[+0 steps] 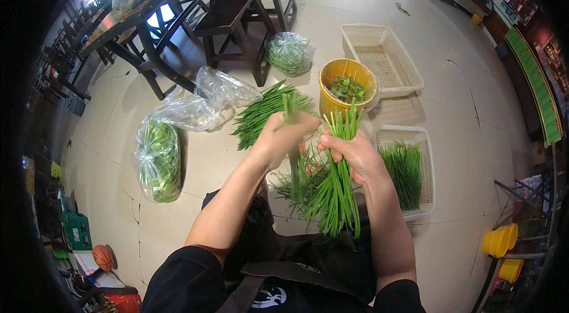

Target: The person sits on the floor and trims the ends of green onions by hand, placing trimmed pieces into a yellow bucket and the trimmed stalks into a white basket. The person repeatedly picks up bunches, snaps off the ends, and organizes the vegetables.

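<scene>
In my right hand (353, 155) is an upright bunch of green chives (338, 197), its long leaves hanging toward my lap. My left hand (282, 135), blurred by motion, grips a smaller bundle of chives (291, 106) that sticks out above and below the fist. Below the hands, loose chive trimmings (311, 171) lie scattered on the floor. Behind my left hand rests a larger pile of chives (262, 111). To the right, a white plastic basket (426, 179) holds neatly aligned chives (402, 175).
A yellow bucket (326, 102) with green scraps stands ahead, beside another white basket (382, 57). Bagged leafy greens (158, 162), an crumpled clear plastic bag (191, 111) and a bag of green vegetables (288, 53) lie leftward. Dark wooden stools (231, 6) stand beyond; a basketball (103, 257) sits lower left.
</scene>
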Motion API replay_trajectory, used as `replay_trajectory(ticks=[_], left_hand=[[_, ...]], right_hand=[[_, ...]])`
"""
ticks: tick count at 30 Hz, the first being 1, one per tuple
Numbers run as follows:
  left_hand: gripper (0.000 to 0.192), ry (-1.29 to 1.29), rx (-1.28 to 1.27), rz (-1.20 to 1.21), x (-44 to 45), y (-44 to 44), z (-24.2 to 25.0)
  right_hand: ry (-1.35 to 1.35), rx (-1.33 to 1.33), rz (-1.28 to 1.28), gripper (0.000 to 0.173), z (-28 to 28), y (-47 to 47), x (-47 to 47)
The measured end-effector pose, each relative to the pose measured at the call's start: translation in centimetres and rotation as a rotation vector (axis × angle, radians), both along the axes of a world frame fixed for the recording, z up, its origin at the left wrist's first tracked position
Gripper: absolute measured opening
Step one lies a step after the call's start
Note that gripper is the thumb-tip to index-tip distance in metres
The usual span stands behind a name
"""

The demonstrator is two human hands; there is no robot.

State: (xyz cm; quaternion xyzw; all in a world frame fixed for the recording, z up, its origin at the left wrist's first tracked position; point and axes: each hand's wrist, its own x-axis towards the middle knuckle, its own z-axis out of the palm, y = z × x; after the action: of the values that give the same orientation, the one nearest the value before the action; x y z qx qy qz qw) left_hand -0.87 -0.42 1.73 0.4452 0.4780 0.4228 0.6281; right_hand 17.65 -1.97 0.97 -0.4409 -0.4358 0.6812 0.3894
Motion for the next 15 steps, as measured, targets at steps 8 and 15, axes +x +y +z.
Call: replay_trajectory(ticks=[8, 15], left_hand=[[0.014, -0.191, -0.118, -0.142, -0.8, 0.1, -0.3], [0.015, -0.232, -0.205, -0.475, 0.9, -0.8, -0.7]], right_hand=[[0.020, 0.070, -0.064, 0.021, -0.1, 0.0, 0.7], [0.182, 0.187, -0.194, 0.019, -1.1, 0.7, 0.5]])
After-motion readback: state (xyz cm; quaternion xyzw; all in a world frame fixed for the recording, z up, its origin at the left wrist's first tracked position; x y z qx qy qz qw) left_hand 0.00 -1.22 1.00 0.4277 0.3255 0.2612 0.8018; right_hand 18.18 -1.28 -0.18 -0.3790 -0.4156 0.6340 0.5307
